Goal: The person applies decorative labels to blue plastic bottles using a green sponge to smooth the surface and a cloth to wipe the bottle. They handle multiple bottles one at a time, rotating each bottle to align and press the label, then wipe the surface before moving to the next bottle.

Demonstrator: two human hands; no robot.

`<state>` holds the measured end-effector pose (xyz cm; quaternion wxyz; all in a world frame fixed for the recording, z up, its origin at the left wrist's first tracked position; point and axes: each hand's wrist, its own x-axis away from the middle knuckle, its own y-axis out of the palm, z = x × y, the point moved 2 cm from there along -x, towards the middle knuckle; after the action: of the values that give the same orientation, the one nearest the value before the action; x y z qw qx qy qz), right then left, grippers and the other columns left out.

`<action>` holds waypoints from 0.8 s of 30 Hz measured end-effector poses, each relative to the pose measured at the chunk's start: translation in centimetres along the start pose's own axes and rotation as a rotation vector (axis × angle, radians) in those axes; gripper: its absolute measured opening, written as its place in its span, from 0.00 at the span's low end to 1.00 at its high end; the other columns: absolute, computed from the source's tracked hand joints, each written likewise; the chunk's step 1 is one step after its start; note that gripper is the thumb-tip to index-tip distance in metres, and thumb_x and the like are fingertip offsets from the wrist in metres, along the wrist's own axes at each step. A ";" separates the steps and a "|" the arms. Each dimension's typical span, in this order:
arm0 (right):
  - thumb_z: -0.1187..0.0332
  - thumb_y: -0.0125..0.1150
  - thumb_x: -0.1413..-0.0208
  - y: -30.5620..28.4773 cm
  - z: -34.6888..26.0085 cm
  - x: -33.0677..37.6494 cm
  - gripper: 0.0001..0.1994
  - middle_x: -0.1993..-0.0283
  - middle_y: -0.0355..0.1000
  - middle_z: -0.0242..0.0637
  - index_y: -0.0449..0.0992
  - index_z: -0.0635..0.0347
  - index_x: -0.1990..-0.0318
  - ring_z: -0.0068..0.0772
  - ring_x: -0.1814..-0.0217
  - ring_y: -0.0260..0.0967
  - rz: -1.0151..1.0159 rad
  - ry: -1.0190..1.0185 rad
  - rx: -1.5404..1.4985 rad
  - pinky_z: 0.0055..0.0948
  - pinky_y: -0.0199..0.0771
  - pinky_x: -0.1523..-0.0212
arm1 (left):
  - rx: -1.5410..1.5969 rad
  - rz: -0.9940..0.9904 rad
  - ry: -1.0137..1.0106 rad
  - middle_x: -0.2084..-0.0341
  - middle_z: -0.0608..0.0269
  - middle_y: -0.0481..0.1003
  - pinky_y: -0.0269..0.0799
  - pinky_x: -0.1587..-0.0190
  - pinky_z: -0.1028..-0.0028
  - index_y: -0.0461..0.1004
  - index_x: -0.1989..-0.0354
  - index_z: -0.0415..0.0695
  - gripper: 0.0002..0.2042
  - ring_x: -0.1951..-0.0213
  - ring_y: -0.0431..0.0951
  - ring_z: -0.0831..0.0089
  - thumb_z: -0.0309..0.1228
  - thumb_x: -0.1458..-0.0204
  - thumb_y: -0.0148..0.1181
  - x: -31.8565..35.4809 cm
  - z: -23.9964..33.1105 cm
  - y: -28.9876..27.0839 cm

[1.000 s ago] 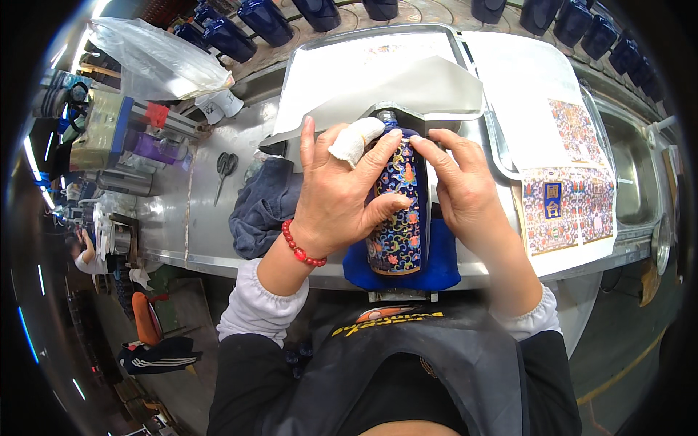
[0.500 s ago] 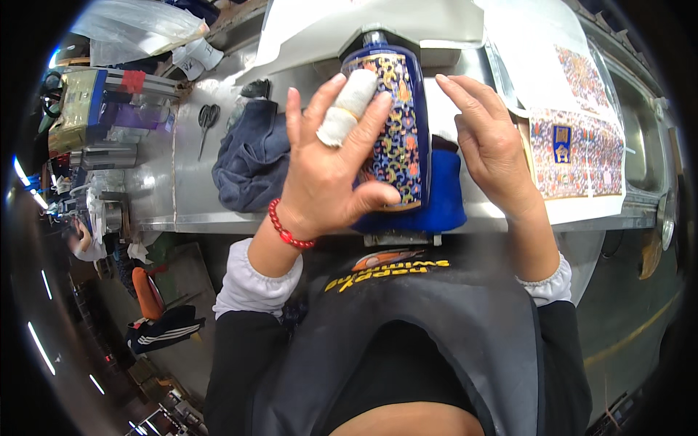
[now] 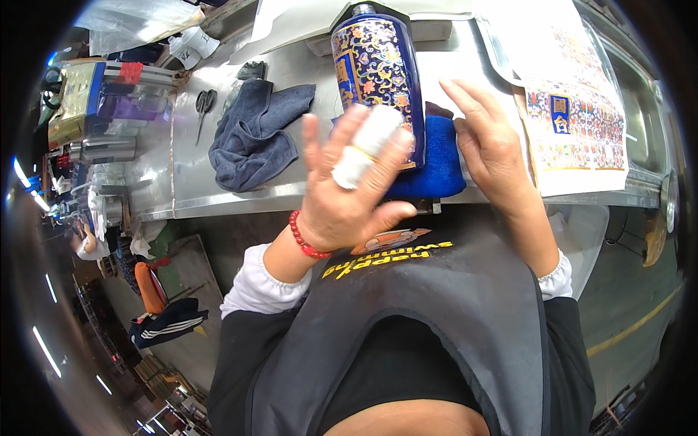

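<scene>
A dark blue bottle [image 3: 379, 69] with a gold-edged floral pattern lies on the bench, its neck away from me. My left hand [image 3: 349, 171] is over the bottle's near end, fingers spread and slightly blurred. A white wrap [image 3: 367, 147] with a yellowish band covers its middle finger. Whether this hand touches the bottle I cannot tell. To the right of the bottle, my right hand [image 3: 494, 149] hovers with its fingers stretched out and holds nothing. Under the bottle's near end is a bright blue cloth [image 3: 441, 156].
A grey-blue towel [image 3: 254, 138] lies crumpled to the left, with black scissors [image 3: 203, 109] beyond it. Sheets of patterned decals [image 3: 578, 145] rest at the right. The metal bench's front edge [image 3: 196, 211] runs before me. A clear plastic bag [image 3: 138, 25] lies far left.
My left hand has slid off the middle of the bottle toward its near end, uncovering more of the pattern. The right hand keeps nearly the same pose. The whole view has shifted slightly.
</scene>
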<state>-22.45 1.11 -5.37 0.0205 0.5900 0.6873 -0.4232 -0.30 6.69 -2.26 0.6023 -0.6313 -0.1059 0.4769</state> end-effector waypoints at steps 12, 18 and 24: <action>0.87 0.50 0.45 -0.5 -0.7 0.2 0.28 0.44 0.76 0.54 0.72 0.63 0.35 0.54 0.42 0.74 0.121 0.040 -0.138 0.39 0.72 0.40 | 0.024 -0.101 0.170 0.41 0.61 0.75 0.27 0.26 0.38 0.79 0.43 0.49 0.25 0.33 0.69 0.60 0.51 0.44 0.60 0.1 1.5 0.5; 0.72 0.60 0.38 1.0 -1.9 -0.9 0.26 0.35 0.64 0.63 0.69 0.57 0.32 0.64 0.37 0.66 -0.064 0.009 -0.094 0.48 0.67 0.36 | 0.045 0.041 -0.168 0.32 0.41 0.63 0.29 0.27 0.42 0.64 0.30 0.35 0.43 0.28 0.55 0.42 0.65 0.38 0.44 0.1 -1.1 0.8; 0.64 0.63 0.37 1.5 -1.7 -0.9 0.27 0.34 0.63 0.65 0.68 0.56 0.31 0.65 0.37 0.64 -0.062 0.034 0.010 0.50 0.67 0.37 | 0.031 0.065 -0.186 0.32 0.42 0.64 0.29 0.26 0.42 0.65 0.31 0.36 0.41 0.28 0.57 0.43 0.64 0.37 0.44 0.7 -1.3 1.7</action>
<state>-20.11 1.36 -4.66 -0.0071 0.5756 0.7033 -0.4172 0.22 5.87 -4.29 0.5838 -0.5779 -0.1335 0.5545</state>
